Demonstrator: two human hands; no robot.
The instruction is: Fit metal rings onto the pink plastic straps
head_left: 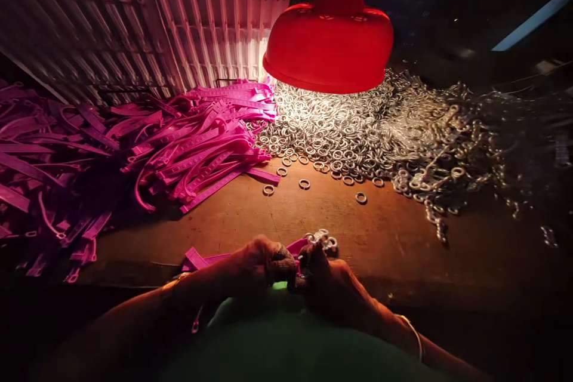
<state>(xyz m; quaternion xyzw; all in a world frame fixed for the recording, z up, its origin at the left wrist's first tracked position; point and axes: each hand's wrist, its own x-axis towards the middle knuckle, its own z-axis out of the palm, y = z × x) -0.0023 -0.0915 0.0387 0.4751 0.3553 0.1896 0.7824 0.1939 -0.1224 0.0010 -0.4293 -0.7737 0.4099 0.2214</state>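
Note:
My left hand (264, 262) grips a pink plastic strap (197, 260) near the table's front edge; the strap's free end sticks out to the left. My right hand (329, 283) meets it at the strap's other end and pinches a small cluster of metal rings (323, 240) there. Both hands are closed and touch each other. The fingertips are in shadow, so the exact hold is hard to make out.
A large heap of pink straps (134, 149) fills the left of the wooden table (313, 215). A pile of metal rings (358, 131) lies at the back under a red lamp (329, 48). Loose rings (304, 184) dot the middle. A white grid panel (201, 12) leans behind.

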